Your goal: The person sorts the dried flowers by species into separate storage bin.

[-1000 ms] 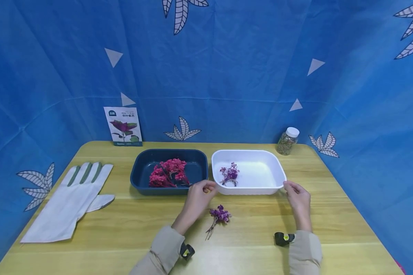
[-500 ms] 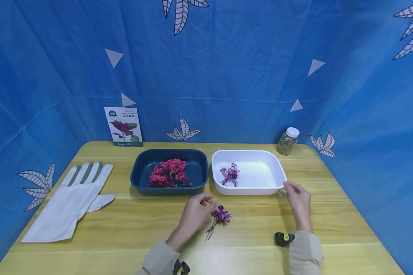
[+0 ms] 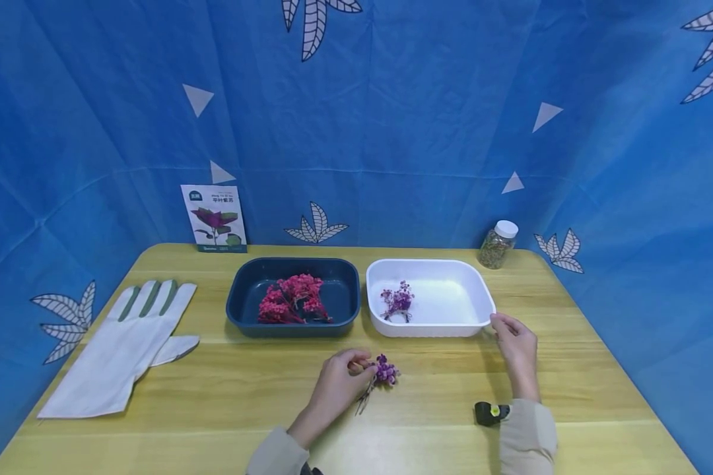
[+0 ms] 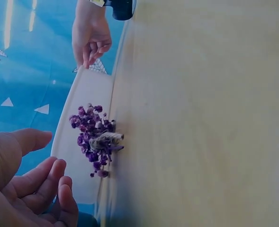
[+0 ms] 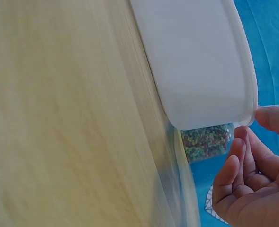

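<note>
A small tied bunch of purple dried flowers (image 3: pixel 386 372) lies on the table in front of the white tray (image 3: pixel 451 330). My left hand (image 3: pixel 340 381) is just left of it. In the left wrist view the thumb and fingers of that hand (image 4: pixel 21 179) are apart, and the purple bunch (image 4: pixel 94 139) shows beyond them. My right hand (image 3: pixel 515 343) pinches the front right corner of the white tray's rim, seen also in the right wrist view, where the tray (image 5: pixel 201 71) fills the top. Another purple bunch (image 3: pixel 398 300) lies inside the tray, at its left.
Left of the white tray stands a dark blue tray (image 3: pixel 291 330) holding pink-red dried flowers (image 3: pixel 294 297). A white work glove (image 3: pixel 113 349) lies at the left. A lidded jar (image 3: pixel 496 245) stands at the back right, and a picture card (image 3: pixel 215 219) leans on the blue cloth.
My left hand has left the front left corner of the white tray and come down toward me to the purple bunch on the table. The right hand stays at the tray corner.
</note>
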A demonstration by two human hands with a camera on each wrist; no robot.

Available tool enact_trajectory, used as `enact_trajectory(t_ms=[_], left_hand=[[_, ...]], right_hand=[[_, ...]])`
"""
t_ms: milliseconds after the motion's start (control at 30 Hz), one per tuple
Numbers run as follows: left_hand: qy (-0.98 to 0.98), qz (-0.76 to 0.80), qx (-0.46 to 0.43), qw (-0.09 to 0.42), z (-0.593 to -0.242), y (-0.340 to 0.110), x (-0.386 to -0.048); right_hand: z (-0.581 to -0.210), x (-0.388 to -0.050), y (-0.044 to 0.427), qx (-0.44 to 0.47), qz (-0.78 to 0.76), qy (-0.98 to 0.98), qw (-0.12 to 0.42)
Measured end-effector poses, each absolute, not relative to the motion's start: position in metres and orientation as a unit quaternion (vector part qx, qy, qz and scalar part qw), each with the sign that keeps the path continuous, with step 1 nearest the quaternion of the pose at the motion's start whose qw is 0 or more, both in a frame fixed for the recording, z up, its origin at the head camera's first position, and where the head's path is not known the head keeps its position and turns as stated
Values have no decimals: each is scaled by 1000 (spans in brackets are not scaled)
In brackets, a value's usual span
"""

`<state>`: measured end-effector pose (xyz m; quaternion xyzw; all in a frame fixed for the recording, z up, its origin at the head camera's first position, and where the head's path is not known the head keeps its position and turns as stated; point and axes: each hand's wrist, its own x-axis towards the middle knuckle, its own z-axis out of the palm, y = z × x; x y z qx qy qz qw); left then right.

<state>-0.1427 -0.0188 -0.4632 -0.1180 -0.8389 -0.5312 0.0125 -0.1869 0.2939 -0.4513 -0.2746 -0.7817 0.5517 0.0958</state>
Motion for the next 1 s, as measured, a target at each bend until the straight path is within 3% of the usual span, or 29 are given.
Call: enact_trajectory(t_ms=[467, 1000], left_hand=[[-855, -506, -114, -20, -468, -18, -135], [-887, -449, -110, -3, -476, -16, -132]], right_hand=[[-453, -186, 294, -280, 556, -777, 95], [-452, -188, 294, -275, 552, -781, 96]])
